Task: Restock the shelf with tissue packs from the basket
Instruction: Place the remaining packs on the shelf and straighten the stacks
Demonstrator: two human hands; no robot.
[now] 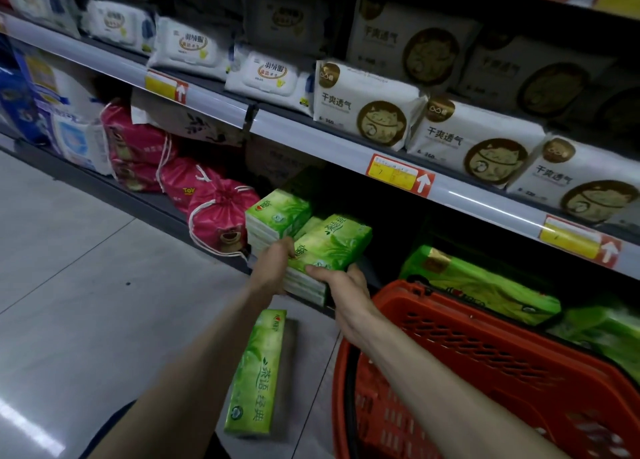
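Both hands, left point(275, 262) and right point(341, 278), clasp the green tissue pack point(329, 243); it should slide squarely onto the stack point(304, 287).

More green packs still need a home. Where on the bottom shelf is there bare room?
The dark gap on the bottom shelf, between the green tissue pack held by both hands and the large green packs behind the red basket, looks free. Left of the green stack, the pink drawstring bags crowd the shelf.

We see two bare forearms with no sleeves, no watch or rings, left hand point(275, 262) and right hand point(343, 282) ungloved
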